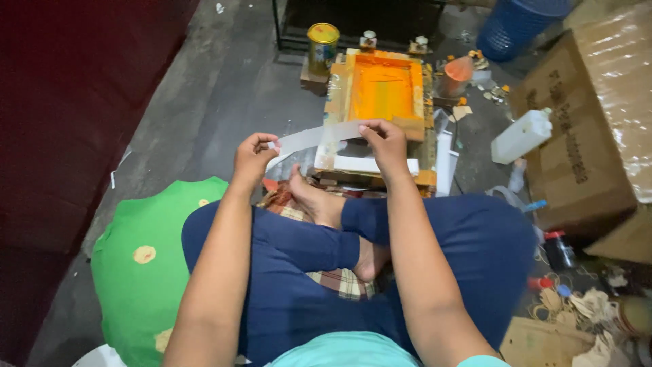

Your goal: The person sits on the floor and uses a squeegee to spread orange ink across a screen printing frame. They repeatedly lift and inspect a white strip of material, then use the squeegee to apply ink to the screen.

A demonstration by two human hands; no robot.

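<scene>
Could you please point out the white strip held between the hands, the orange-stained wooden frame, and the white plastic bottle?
white strip (pixel 309 138), head view, on its middle span.
orange-stained wooden frame (pixel 384 88), head view, on its orange mesh.
white plastic bottle (pixel 521 136), head view, on its body.

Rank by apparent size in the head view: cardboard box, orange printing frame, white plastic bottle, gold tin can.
1. cardboard box, largest, though nearer the camera
2. orange printing frame
3. white plastic bottle
4. gold tin can, lies farther off, so unsure

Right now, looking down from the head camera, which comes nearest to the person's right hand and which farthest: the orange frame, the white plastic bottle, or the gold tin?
From the right hand, which pinches a white strip:
1. Orange frame, just beyond the hand on the floor.
2. White plastic bottle, off to the right by the cardboard box.
3. Gold tin, at the far end, left of the frame; close to the bottle's distance, so this ranking is loose.
</scene>
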